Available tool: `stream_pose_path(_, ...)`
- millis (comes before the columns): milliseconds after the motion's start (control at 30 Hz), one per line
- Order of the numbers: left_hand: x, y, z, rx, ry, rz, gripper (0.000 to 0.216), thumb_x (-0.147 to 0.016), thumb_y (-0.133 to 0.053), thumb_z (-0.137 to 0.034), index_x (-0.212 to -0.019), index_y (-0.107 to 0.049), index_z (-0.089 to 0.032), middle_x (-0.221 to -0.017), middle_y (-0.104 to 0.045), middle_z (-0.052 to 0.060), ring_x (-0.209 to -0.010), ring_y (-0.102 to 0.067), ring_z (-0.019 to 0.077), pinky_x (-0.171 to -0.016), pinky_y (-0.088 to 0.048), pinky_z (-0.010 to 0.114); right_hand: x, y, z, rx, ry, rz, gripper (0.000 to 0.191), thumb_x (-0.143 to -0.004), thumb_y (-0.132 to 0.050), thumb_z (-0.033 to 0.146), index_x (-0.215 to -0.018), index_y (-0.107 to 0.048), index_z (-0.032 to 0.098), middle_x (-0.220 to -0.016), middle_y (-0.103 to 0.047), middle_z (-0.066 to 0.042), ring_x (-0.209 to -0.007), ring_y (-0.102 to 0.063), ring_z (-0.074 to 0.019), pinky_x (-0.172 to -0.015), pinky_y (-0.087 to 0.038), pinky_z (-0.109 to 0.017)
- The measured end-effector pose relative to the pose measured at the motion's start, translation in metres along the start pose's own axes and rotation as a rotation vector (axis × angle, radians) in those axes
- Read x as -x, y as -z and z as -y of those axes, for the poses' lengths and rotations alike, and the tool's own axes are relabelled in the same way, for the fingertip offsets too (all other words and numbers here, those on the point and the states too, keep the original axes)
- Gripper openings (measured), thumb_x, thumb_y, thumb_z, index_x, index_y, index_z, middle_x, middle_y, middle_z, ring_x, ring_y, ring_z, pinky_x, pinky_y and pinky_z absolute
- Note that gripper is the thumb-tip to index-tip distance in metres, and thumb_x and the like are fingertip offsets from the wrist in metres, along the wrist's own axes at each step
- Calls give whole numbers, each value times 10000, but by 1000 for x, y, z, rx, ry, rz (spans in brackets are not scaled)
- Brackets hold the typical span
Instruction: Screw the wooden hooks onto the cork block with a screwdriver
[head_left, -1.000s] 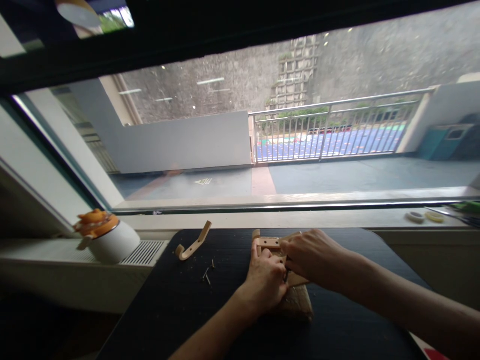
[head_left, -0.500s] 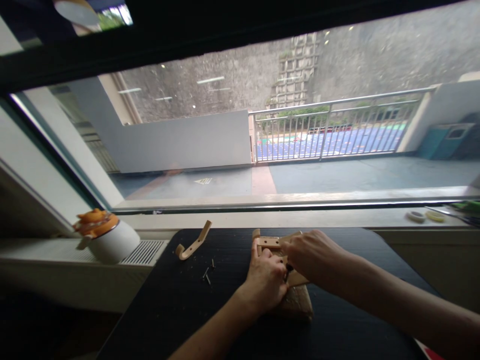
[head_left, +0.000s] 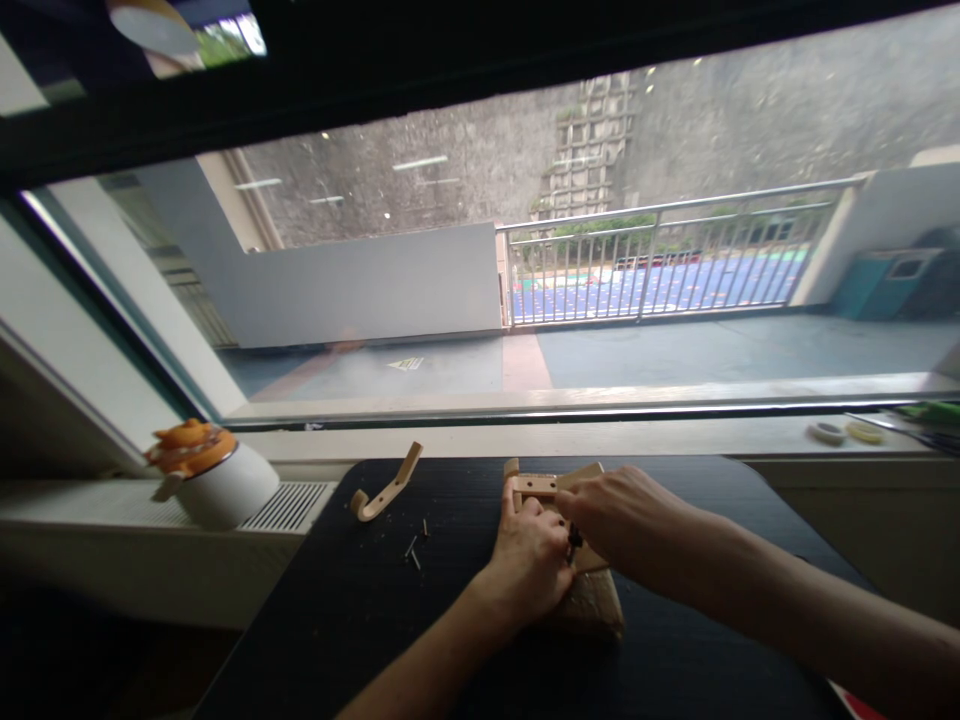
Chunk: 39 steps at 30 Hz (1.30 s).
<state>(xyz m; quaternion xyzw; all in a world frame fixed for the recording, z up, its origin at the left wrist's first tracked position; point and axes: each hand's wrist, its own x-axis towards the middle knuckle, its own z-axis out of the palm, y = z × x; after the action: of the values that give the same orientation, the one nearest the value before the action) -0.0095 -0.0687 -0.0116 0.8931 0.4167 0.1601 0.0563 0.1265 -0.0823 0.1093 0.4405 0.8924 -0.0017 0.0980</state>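
Note:
My left hand (head_left: 529, 550) presses on light wooden pieces, its index finger stretched along their left end and its other fingers curled over them. A curved wooden piece with holes (head_left: 536, 485) lies just beyond its fingertips. My right hand (head_left: 619, 510) is closed above the right side of the wood, against the left fingers. A small dark part (head_left: 575, 540) shows below the right fist; the rest of what it grips is hidden. Beneath the pieces is a rough, brownish block (head_left: 592, 605). To the left lies another hooked wooden piece (head_left: 386, 498) with holes.
Several loose screws or nails (head_left: 412, 552) lie on the black table (head_left: 337, 620), left of my hands. A white pot with an orange animal-shaped lid (head_left: 225, 485) stands on the sill at left. Tape rolls (head_left: 827, 433) rest on the right sill, below the window.
My right hand has shifted very slightly left and down, so more of the dark part shows beneath it. The left hand stays in place on the wood.

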Motion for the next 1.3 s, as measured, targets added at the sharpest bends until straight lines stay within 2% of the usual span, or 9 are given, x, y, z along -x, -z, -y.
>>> stream_pose_path(100, 0, 0, 0, -15, 1, 0, 135, -777, -612, -297, -852, -693, -218, -960, -700, 47, -1018, -561, 259, -1104, -98, 585, -5, -7, -3, 2, -18, -15, 210, -792, -560, 57, -938, -670, 162, -821, -738, -72, -785, -706, -241, -535, -378, -251)
stream_pose_path(233, 0, -2, 0, -38, -22, -19, 150, -778, -616, -313, -858, -691, -210, -936, -695, 52, -1000, -567, 257, -1099, -108, 591, -8, -15, -6, 18, -44, -41, 179, -809, -549, 75, -933, -667, 129, -764, -733, -89, -738, -709, -261, -511, -372, -262)
stream_pose_path(400, -1, -2, 0, -40, -7, -9, 127, -774, -611, -296, -799, -693, -202, -877, -693, 47, -974, -573, 257, -1090, -136, 597, -4, -12, -5, 27, -55, -60, 151, -821, -537, 82, -908, -657, 110, -764, -728, -100, -730, -706, -278, -517, -393, -277)
stream_pose_path(600, -1, -1, 1, -7, -7, -15, 158, -771, -616, -285, -893, -700, -231, -1029, -693, 49, -1028, -556, 270, -1090, -129, 602, 0, -4, -2, -11, -6, -57, 265, -794, -567, 79, -1038, -626, 165, -901, -724, -83, -818, -699, -225, -555, -406, -244)
stream_pose_path(867, -1, -3, 1, -13, -14, -12, 152, -763, -621, -286, -872, -701, -216, -966, -698, 58, -1003, -559, 265, -1088, -145, 584, -9, -13, -3, 16, -37, -33, 231, -798, -511, 29, -953, -662, 112, -887, -724, -126, -788, -700, -236, -562, -430, -253)
stream_pose_path(1000, 0, -4, 3, -14, -29, -15, 121, -775, -610, -298, -805, -695, -218, -911, -698, 35, -972, -565, 249, -1088, -130, 579, -8, -12, -3, 41, -60, -30, 198, -800, -522, 34, -911, -670, 105, -790, -724, -124, -738, -705, -257, -550, -445, -272)
stream_pose_path(1133, -1, -2, 4, -23, -21, 12, 118, -772, -607, -291, -795, -685, -205, -862, -694, 36, -960, -567, 246, -1078, -146, 582, -4, -10, -5, 59, -61, -27, 137, -791, -559, 54, -828, -676, 116, -786, -722, -130, -727, -703, -267, -555, -454, -279)
stream_pose_path(1200, -1, -2, 3, -18, -16, 17, 127, -769, -611, -299, -810, -686, -205, -888, -698, 40, -980, -563, 252, -1078, -147, 583, -1, -8, -4, 54, -65, -35, 138, -790, -578, 82, -884, -672, 116, -794, -723, -124, -727, -702, -269, -557, -456, -283)
stream_pose_path(1300, -1, 0, 2, -4, -9, 9, 151, -772, -611, -308, -857, -694, -214, -962, -701, 45, -1012, -555, 258, -1087, -143, 576, 0, -4, -3, 27, -46, -47, 281, -782, -576, 82, -1050, -632, 144, -878, -725, -102, -786, -700, -256, -575, -457, -277)
